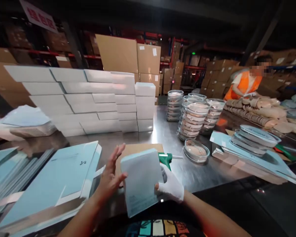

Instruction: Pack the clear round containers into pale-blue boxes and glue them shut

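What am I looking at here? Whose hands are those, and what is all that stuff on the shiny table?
This picture comes from a camera worn on a person's head, so you see what they see when they look down at their own hands. There is no machine here, only two hands.

The right hand wears a white glove and holds a pale blue box by its edge. The left hand is bare, its fingers spread, and it rests against the box's other side.

The shiny metal table has lots on it: flat blue cartons on the left, a wall of stacked white boxes behind, towers of round clear dishes on the right, and one dish on its own. A green tool peeks out behind the box.

Far off, another person in an orange vest works at the same table.
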`<move>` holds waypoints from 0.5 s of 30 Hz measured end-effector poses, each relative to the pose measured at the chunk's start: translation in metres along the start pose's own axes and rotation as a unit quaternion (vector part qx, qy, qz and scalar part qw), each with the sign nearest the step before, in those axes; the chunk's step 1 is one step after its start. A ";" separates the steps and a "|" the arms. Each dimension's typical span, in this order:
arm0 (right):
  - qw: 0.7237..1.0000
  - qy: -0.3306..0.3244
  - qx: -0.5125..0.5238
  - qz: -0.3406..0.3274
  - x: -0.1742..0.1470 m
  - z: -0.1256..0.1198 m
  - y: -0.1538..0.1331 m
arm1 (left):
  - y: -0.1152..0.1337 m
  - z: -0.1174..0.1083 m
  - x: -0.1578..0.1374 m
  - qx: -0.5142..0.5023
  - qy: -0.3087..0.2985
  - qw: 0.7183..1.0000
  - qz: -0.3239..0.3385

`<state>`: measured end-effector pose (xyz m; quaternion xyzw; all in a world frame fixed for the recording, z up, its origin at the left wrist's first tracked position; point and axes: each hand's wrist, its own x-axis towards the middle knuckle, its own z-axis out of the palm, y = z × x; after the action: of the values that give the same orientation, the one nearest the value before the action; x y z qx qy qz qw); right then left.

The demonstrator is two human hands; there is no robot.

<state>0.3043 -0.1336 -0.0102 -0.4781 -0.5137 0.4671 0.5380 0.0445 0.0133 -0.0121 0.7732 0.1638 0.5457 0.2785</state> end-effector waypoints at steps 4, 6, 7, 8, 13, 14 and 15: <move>0.983 0.170 0.071 -0.026 0.047 -0.015 -0.043 | -0.061 0.016 -0.018 0.001 0.143 0.975 -0.170; 0.967 0.230 0.082 -0.068 0.080 -0.029 -0.077 | -0.084 0.020 -0.028 0.057 0.122 0.960 -0.246; 0.963 0.242 0.081 -0.086 0.097 -0.037 -0.096 | -0.093 0.021 -0.032 0.073 0.109 0.956 -0.262; 0.959 0.252 0.081 -0.105 0.115 -0.045 -0.115 | -0.100 0.021 -0.036 0.085 0.097 0.956 -0.264; 0.944 0.285 0.072 -0.153 0.217 -0.074 -0.212 | -0.117 0.023 -0.043 0.071 0.060 0.978 -0.188; 0.940 0.294 0.069 -0.160 0.240 -0.076 -0.229 | -0.117 0.024 -0.043 0.067 0.061 0.979 -0.180; 0.933 0.310 0.066 -0.169 0.263 -0.078 -0.245 | -0.117 0.025 -0.043 0.066 0.063 0.979 -0.182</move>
<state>0.3944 0.0994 0.2597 -0.4688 -0.3624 0.2305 0.7719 0.0588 0.0756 -0.1216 0.7115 0.3541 0.5214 0.3107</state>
